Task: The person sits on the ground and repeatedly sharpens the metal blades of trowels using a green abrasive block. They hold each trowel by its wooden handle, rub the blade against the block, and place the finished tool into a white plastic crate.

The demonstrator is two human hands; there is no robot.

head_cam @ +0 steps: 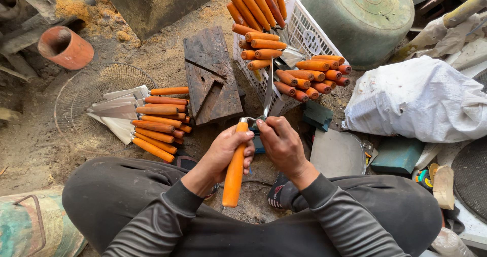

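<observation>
My left hand [223, 153] grips an orange wooden handle [234, 173], held upright in front of my lap. My right hand [281, 143] pinches the base of a thin metal blade [268, 92] that rises from the top of the handle. The blade points away from me toward a white plastic basket [309, 34]. Several orange handles [261, 44] lie stacked on and around that basket. To my left, several finished knives [152, 122] with orange handles and flat steel blades lie in a row on a round wire grille [83, 92].
A dark wooden block [210, 77] sits on the sawdust-covered ground ahead. A green metal tub [362, 16] stands upside down at the back right, a white sack [421, 97] beside it. An orange pipe piece [65, 46] lies at the far left. A flat grey plate [337, 153] rests by my right knee.
</observation>
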